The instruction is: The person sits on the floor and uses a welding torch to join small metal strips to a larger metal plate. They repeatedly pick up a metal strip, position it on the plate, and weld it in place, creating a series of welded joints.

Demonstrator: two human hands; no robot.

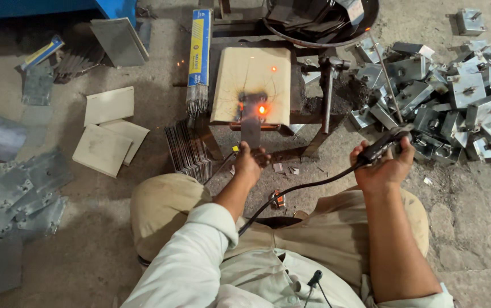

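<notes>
A: At frame centre, what does the left hand (250, 161) grasp?
B: The dark metal strip (250, 126), its top glowing on the stand.
A: And right of centre?
B: The right hand (383, 166) is clenched around the electrode holder (383, 145).

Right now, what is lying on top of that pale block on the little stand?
On the pale block lies a dark metal strip with a glowing orange spot, over a scorched patch. The left hand holds the strip's near end. The block's surface under the strip is covered.
</notes>
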